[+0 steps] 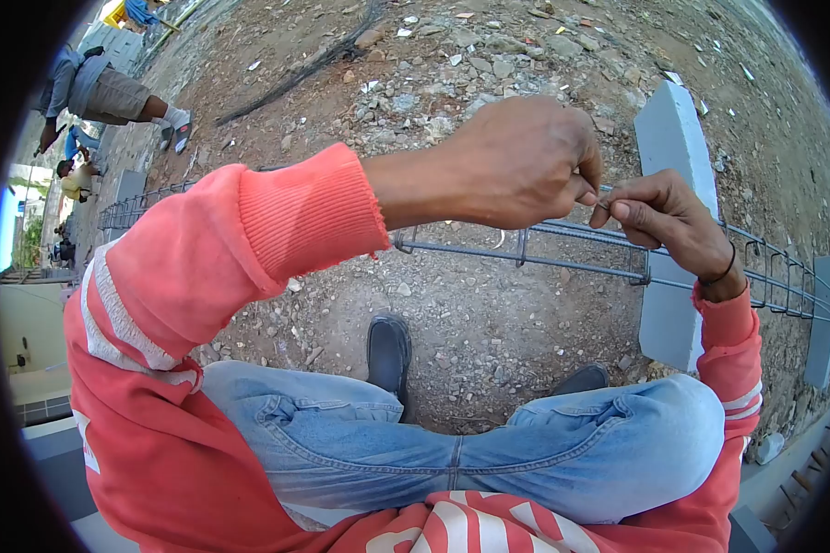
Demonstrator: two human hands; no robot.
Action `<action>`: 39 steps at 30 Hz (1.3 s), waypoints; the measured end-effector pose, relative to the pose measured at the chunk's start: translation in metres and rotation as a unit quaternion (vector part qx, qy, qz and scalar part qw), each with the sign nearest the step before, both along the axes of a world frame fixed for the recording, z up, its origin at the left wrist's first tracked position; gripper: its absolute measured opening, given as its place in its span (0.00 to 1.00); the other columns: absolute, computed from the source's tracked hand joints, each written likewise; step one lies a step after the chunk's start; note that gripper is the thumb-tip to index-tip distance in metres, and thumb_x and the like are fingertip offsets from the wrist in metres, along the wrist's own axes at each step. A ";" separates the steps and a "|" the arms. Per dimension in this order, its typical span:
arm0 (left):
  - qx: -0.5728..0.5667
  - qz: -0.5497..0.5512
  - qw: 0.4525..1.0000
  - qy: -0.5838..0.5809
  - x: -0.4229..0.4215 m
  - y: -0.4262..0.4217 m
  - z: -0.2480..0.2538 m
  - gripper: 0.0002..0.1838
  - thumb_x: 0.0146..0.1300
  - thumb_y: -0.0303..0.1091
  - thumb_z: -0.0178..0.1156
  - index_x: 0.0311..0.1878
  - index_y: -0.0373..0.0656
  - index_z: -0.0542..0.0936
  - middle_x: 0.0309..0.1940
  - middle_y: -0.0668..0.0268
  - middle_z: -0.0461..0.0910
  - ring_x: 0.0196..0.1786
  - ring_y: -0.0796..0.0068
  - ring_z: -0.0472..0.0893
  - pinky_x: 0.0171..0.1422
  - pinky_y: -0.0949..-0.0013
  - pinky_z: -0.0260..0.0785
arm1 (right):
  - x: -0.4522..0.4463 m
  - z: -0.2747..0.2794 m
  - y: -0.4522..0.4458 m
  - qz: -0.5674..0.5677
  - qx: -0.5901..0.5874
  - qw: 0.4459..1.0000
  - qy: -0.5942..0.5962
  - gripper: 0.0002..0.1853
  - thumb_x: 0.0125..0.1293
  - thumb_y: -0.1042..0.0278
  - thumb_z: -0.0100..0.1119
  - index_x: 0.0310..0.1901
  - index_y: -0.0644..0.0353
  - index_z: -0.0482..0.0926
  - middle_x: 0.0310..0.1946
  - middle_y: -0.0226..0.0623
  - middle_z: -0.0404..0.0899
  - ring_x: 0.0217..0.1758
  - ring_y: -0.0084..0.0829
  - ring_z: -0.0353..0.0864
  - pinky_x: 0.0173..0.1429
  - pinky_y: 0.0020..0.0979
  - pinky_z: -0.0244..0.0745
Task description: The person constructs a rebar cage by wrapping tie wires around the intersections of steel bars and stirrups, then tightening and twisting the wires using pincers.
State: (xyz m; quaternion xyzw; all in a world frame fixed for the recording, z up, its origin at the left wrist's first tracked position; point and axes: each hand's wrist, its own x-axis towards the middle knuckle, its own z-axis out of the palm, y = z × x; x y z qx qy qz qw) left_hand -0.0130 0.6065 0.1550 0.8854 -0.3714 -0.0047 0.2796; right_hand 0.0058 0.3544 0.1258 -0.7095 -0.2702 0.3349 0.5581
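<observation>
My left hand (535, 166) is closed, its fingers curled down in a pinch above the steel rebar cage (581, 265). Just to its right, my right hand (664, 217) pinches with thumb and forefinger. Between the two sets of fingertips shows a bit of thin wire (604, 195); most of it is hidden by the fingers. Long bars and square stirrups make up the cage, which runs across in front of me. A pale grey block (675, 138) lies crosswise at the cage, below my right hand.
Another grey block (822, 323) stands at the cage's right end. Stony, rubble-strewn ground (489, 323) surrounds my boots (389, 355). A dark bundle of thin rods (295, 83) lies farther out. At the upper left a person in shorts (111, 97) bends over, with others beyond.
</observation>
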 end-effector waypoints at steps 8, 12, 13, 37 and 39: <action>-0.015 0.039 0.997 0.068 -0.005 0.067 -0.026 0.14 0.66 0.37 0.65 0.44 0.35 0.89 0.26 0.55 0.86 0.23 0.57 0.79 0.32 0.58 0.71 | -0.033 0.004 0.070 -0.103 -0.117 0.977 -0.143 0.10 0.78 0.69 0.57 0.38 0.66 0.79 0.22 0.27 0.72 0.25 0.17 0.71 0.32 0.25 0.67; -0.108 -0.031 0.992 -0.061 0.000 0.070 -0.065 0.15 0.65 0.41 0.67 0.45 0.37 0.88 0.31 0.55 0.87 0.31 0.58 0.84 0.39 0.63 0.77 | -0.059 0.023 0.055 -0.156 -0.237 0.940 -0.190 0.07 0.74 0.73 0.59 0.39 0.69 0.80 0.22 0.31 0.74 0.27 0.21 0.73 0.35 0.27 0.71; -0.122 -0.041 0.990 -0.057 0.002 0.071 -0.066 0.15 0.65 0.41 0.67 0.45 0.37 0.88 0.31 0.55 0.87 0.31 0.58 0.84 0.39 0.63 0.77 | -0.065 0.029 0.047 -0.183 -0.297 0.919 -0.182 0.07 0.74 0.74 0.59 0.39 0.69 0.80 0.22 0.31 0.75 0.27 0.21 0.73 0.34 0.27 0.71; -0.119 0.117 0.974 0.151 -0.057 0.071 -0.150 0.13 0.62 0.34 0.67 0.42 0.31 0.88 0.36 0.48 0.88 0.38 0.51 0.89 0.43 0.58 0.79 | -0.172 -0.158 0.072 -0.417 -0.026 0.864 0.280 0.09 0.77 0.64 0.60 0.46 0.61 0.84 0.27 0.26 0.81 0.29 0.14 0.75 0.36 0.18 0.70; -0.091 0.128 0.969 0.189 -0.058 0.059 -0.147 0.14 0.62 0.34 0.66 0.43 0.31 0.88 0.36 0.47 0.88 0.38 0.50 0.89 0.44 0.58 0.79 | -0.168 -0.161 0.075 -0.427 0.007 0.866 0.261 0.10 0.77 0.65 0.61 0.46 0.62 0.84 0.27 0.26 0.82 0.29 0.15 0.76 0.36 0.19 0.70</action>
